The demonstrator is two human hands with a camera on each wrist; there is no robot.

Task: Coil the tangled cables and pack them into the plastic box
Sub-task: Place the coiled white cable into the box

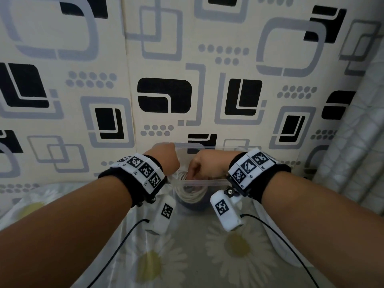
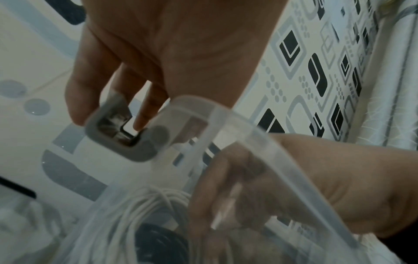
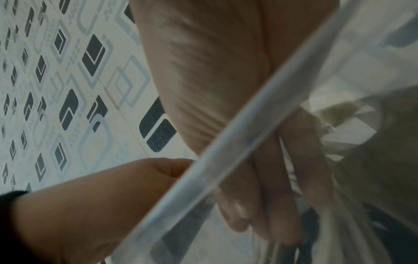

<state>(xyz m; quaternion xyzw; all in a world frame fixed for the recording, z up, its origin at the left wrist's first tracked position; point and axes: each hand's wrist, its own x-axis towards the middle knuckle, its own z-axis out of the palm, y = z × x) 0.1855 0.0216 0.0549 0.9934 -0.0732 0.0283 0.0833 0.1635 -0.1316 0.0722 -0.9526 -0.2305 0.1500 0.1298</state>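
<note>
A clear plastic box (image 1: 199, 181) stands on the sheet between my wrists. Inside lies a coiled white cable (image 1: 190, 195) on top of a dark cable (image 1: 195, 207). My left hand (image 1: 166, 161) is at the box's left end, where thumb and fingers (image 2: 144, 117) pinch the grey latch (image 2: 135, 153) below the rim (image 2: 260, 142). My right hand (image 1: 204, 165) reaches down into the box. Seen through the wall (image 3: 226, 160), its fingers (image 3: 267, 214) lie fairly straight against the white cable (image 3: 348, 223), above the dark cable (image 3: 309, 219). The left wrist view shows the white coil (image 2: 144, 205) through the plastic.
The box stands on a daisy-print sheet (image 1: 234, 246). A mat with black and grey squares (image 1: 166, 96) rises right behind it, and a pale curtain (image 1: 357, 142) hangs at the right. Thin black camera leads (image 1: 116, 250) trail from both wrists toward me.
</note>
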